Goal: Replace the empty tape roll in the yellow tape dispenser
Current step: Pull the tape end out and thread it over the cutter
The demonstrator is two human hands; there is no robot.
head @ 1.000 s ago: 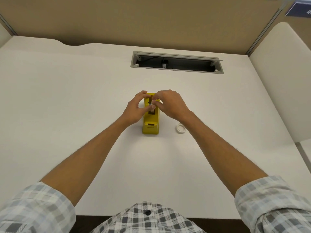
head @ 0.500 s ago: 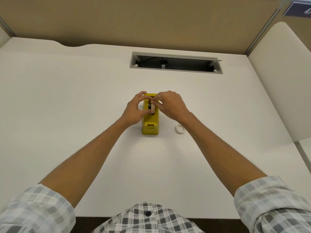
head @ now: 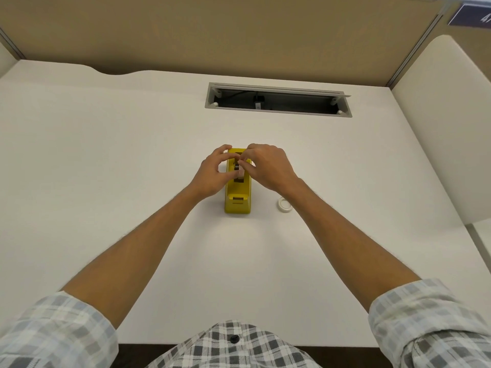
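The white desk (head: 106,181) carries the yellow tape dispenser (head: 237,200) at centre. My left hand (head: 212,176) cups its side, fingers curled; my right hand (head: 268,168) pinches a pale roll (head: 240,173) in the well. A small white ring (head: 284,205), probably the spent core, lies just right. I judge seating underway, threading outstanding.

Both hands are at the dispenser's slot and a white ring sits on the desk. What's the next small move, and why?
Probably ease the roll the rest of the way down into the yellow dispenser. Both the left hand and the right hand pinch at it over the slot, while the white ring, likely the empty core, lies apart on the desk.
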